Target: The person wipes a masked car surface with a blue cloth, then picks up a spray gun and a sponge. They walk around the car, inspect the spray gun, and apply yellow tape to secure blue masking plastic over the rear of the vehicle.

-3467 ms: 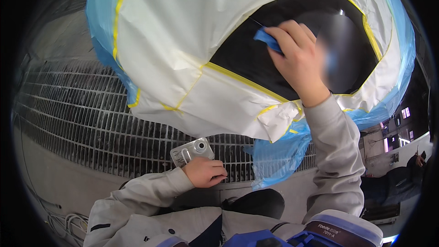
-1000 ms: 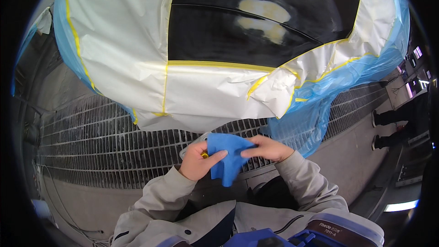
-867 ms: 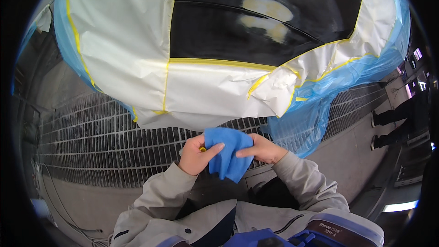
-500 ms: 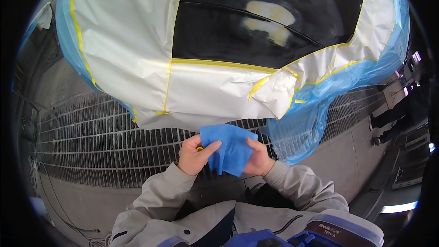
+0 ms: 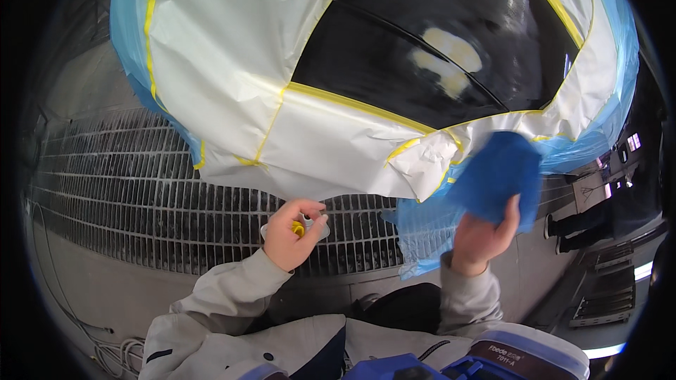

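Observation:
My right hand [image 5: 482, 241] grips a blue wiping cloth [image 5: 496, 176] between thumb and fingers; the cloth spreads up and away from the hand, slightly blurred. My left hand [image 5: 290, 236] is curled round a small pale, see-through thing with a yellow part [image 5: 298, 229], mostly hidden by the fingers, so I cannot tell its kind. Ahead is a black car panel [image 5: 380, 63] with a sanded white and yellowish patch [image 5: 451, 53] across its crease. The cloth is at the near right of the panel, in front of the masking.
White masking paper [image 5: 232, 56], yellow tape [image 5: 362, 107] and blue plastic film [image 5: 426, 236] surround the panel. Below lies a metal floor grating [image 5: 141, 197]. Hoses [image 5: 116, 352] coil at lower left. Another person's dark-trousered legs [image 5: 591, 222] stand at the right.
My hands have parted. The right hand has carried the blue cloth up and to the right, while the left has let go of it and keeps the yellow-parted thing. The view has turned slightly.

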Tool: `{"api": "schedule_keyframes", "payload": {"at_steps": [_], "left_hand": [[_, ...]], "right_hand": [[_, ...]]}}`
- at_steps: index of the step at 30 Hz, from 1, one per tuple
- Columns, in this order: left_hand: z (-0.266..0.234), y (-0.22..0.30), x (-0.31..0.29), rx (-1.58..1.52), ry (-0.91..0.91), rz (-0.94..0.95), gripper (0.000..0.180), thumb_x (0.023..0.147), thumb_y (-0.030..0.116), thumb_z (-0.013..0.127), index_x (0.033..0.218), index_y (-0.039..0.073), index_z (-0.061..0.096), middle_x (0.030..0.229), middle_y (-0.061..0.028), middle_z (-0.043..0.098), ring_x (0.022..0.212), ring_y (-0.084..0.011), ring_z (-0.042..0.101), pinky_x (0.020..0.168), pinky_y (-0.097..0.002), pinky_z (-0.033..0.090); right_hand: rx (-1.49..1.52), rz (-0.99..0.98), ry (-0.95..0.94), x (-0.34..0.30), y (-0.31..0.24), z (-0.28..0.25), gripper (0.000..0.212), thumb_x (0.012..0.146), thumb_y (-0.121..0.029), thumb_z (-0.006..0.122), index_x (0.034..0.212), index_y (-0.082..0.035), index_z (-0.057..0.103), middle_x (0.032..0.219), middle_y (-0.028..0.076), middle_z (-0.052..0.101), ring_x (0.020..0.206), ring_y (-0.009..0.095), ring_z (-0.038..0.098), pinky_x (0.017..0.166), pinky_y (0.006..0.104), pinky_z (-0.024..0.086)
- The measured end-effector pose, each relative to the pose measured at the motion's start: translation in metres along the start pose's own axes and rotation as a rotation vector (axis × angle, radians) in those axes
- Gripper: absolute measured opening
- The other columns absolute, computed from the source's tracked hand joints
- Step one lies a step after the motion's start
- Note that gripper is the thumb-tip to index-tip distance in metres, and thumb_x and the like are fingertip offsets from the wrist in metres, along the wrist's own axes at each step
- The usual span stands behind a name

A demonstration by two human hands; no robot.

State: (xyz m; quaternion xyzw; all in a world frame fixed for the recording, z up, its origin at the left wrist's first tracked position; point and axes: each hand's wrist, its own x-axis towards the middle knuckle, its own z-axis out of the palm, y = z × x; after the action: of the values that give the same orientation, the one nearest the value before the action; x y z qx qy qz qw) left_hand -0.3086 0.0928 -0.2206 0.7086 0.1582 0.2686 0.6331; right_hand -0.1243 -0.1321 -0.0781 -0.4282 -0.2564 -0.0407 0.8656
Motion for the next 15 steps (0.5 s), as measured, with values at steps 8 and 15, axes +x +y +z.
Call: {"api": "schedule_keyframes", "payload": {"at_steps": [8,15], "left_hand": [[0.020,0.002,0.001,0.082,-0.059,0.320,0.021,0.093,0.001,0.077,0.114,0.005,0.073,0.093,-0.0035,0.071,0.065,-0.0090,0.052,0.061,-0.0265,0.042],[0.013,0.001,-0.003,0.123,-0.092,0.268,0.022,0.092,0.004,0.079,0.114,0.005,0.072,0.095,-0.0061,0.072,0.072,-0.0160,0.061,0.065,-0.0295,0.048]], "right_hand": [[-1.455,-1.003,-0.607,0.120,0.084,0.120,0.074,0.092,-0.015,0.069,0.163,-0.007,0.049,0.175,0.018,0.036,0.155,0.043,0.040,0.127,0.0516,0.029],[-1.465,-1.294,-1.090,0.129,0.110,0.154,0.068,0.092,-0.023,0.063,0.159,-0.013,0.057,0.169,0.001,0.050,0.141,0.020,0.057,0.118,0.0416,0.039]]}}
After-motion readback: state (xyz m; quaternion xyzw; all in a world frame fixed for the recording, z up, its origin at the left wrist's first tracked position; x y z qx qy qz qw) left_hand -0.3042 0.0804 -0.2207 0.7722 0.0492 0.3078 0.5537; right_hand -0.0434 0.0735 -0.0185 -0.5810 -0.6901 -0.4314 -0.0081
